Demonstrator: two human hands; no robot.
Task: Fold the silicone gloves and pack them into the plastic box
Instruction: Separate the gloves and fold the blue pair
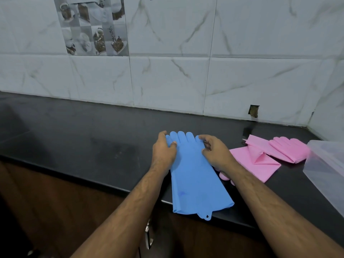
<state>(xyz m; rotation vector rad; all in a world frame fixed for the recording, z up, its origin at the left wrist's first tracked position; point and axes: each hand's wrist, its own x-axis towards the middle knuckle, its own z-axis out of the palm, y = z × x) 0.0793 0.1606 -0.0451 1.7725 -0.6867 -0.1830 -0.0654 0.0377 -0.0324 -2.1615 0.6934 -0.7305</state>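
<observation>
Blue glove (193, 175) lies flat on the black counter (74, 131), fingers pointing to 12 o'clock, cuff at 6 hanging a bit over the counter's front edge, w/ a small hang-tab at the cuff corner. Looks like two blue layers stacked, can't tell for sure.

My left hand (163, 151) sits on the glove's finger end at its 9 o'clock side, fingers curled down over the edge, thumb pressing on top. My right hand (214, 151) is at the 3 o'clock side of the same end, fingers bent & pinching the glove's edge. Both narrow, both on the blue glove.

Just at 3 o'clock of the blue glove: pink glove (258, 161), cuff part creased w/ a flap turned up; its fingertips peek out under my right forearm near the counter front. Touching the blue one or not, can't tell, my arm hides that.

Further toward 2 o'clock, a second pink glove (290, 148) folded up, fingers on top, its right end just beside the clear plastic box (325, 161) at the frame's 3 o'clock edge. Box is only partly in view.

Behind at 12: white marble-look wall tiles (186, 71), one small broken hole (253, 111) low in the tile at 1 o'clock. Below the counter, brown cabinet fronts (55, 202).
</observation>
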